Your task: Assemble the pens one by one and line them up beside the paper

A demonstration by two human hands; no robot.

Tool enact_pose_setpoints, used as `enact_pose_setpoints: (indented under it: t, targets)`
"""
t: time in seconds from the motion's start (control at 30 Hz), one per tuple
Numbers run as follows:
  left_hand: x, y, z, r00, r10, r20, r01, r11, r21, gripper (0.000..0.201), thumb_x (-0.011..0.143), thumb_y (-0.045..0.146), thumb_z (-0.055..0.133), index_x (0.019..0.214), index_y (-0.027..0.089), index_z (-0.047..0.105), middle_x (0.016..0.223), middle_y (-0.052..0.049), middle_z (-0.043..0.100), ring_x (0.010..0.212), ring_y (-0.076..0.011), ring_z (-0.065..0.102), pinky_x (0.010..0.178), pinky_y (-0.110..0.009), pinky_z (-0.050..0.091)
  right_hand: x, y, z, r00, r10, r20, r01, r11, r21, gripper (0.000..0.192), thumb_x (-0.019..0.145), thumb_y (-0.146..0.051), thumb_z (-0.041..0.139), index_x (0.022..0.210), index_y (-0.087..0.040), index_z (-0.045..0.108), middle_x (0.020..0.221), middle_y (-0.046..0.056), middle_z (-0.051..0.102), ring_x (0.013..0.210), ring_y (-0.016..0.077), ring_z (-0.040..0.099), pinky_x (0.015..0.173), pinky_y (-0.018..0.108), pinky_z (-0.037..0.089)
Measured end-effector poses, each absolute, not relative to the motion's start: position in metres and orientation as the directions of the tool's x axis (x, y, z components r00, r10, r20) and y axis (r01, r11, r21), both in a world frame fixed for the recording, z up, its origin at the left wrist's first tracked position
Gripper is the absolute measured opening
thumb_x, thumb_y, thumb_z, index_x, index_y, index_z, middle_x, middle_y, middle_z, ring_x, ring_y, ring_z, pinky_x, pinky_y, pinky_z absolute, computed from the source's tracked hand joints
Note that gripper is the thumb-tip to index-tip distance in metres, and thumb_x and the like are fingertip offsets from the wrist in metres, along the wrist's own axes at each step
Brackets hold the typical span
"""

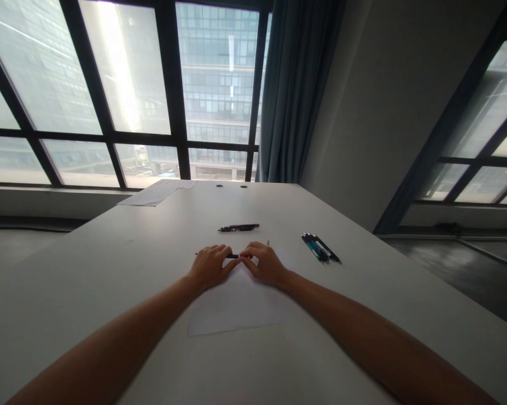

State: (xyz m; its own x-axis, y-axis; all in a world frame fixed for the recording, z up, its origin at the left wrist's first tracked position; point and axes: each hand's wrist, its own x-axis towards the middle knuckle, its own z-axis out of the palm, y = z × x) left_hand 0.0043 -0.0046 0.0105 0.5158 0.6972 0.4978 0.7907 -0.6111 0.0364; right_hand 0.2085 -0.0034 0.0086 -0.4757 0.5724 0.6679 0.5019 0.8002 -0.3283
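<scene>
A dark pen [232, 256] lies level between my hands above a sheet of white paper [236, 309]. My left hand [211, 266] is closed around it, and its thin end pokes out on the left. At the other end, the thumb and fingers of my right hand [265, 263] pinch it, the fingertips of both hands almost meeting. A small pointed tip [267, 243] shows just behind my right hand; what it belongs to is hidden. Beyond my hands rests a small group of dark pens [239, 228].
Several pens with dark, blue and green parts [321, 248] lie side by side on the white table [144, 253], right of my hands. Loose papers [152, 195] lie at the far left edge. Two round cable holes [244, 187] sit near the far edge, before windows and a blue curtain [295, 90].
</scene>
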Motion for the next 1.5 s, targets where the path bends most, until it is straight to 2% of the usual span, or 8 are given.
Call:
enact_pose_setpoints:
  t: [0.3,0.6,0.83,1.03,1.27,1.5]
  targets:
    - [0.0039,-0.0042,0.0102,0.481,0.731,0.485,0.827,-0.562,0.027,0.047,0.093,0.058,0.041,0.079,0.018,0.061,0.076,-0.007,0.067,0.072,-0.021,0.062,0.067,-0.032,0.043,0.2089,-0.0087,0.0107,-0.489,0.547,0.679,0.46,0.824,-0.331,0.005,0.081,-0.014,0.061,0.083,-0.018,0.063,0.08,0.003,0.062,0.067,0.0138,0.057,0.065,0.027,0.046]
    - [0.0045,-0.006,0.0123,0.492,0.724,0.484,0.817,-0.576,0.03,0.046,0.094,0.056,0.04,0.077,0.018,0.061,0.075,-0.007,0.067,0.072,-0.0209,0.061,0.067,-0.032,0.042,0.2102,-0.0115,0.0132,-0.483,0.567,0.667,0.498,0.804,-0.323,0.005,0.079,-0.015,0.059,0.08,-0.019,0.061,0.079,0.003,0.062,0.065,0.0137,0.056,0.064,0.026,0.046]
    - [0.006,-0.0069,0.0131,0.483,0.731,0.482,0.827,-0.562,0.024,0.045,0.094,0.055,0.041,0.076,0.018,0.061,0.074,-0.007,0.066,0.072,-0.0213,0.061,0.068,-0.032,0.042,0.2111,-0.0092,0.0118,-0.485,0.594,0.642,0.537,0.782,-0.318,0.012,0.083,-0.017,0.055,0.073,-0.017,0.061,0.071,0.002,0.059,0.061,0.0123,0.054,0.061,0.025,0.042]
    - [0.0049,-0.0048,0.0115,0.478,0.732,0.485,0.832,-0.554,0.017,0.048,0.093,0.057,0.04,0.073,0.018,0.06,0.072,-0.006,0.065,0.071,-0.0211,0.061,0.067,-0.032,0.041,0.211,-0.0101,0.0122,-0.503,0.618,0.604,0.553,0.767,-0.324,0.016,0.088,-0.028,0.058,0.078,-0.018,0.063,0.074,0.002,0.061,0.061,0.0113,0.053,0.061,0.024,0.042]
    - [0.0061,-0.005,0.0114,0.485,0.722,0.494,0.818,-0.574,0.035,0.047,0.094,0.056,0.04,0.073,0.018,0.06,0.071,-0.007,0.065,0.07,-0.0211,0.06,0.066,-0.032,0.041,0.2119,-0.0102,0.0114,-0.466,0.584,0.665,0.531,0.786,-0.318,0.007,0.082,-0.021,0.06,0.076,-0.018,0.062,0.072,0.002,0.06,0.061,0.0123,0.054,0.061,0.025,0.043]
    - [0.0063,-0.0049,0.0117,0.479,0.735,0.48,0.823,-0.567,0.046,0.046,0.094,0.055,0.039,0.074,0.019,0.06,0.072,-0.006,0.065,0.07,-0.0201,0.06,0.065,-0.031,0.041,0.2159,-0.0069,0.0071,-0.412,0.599,0.686,0.533,0.77,-0.352,0.004,0.076,-0.016,0.06,0.075,-0.019,0.059,0.073,0.001,0.059,0.061,0.0123,0.053,0.061,0.025,0.043]
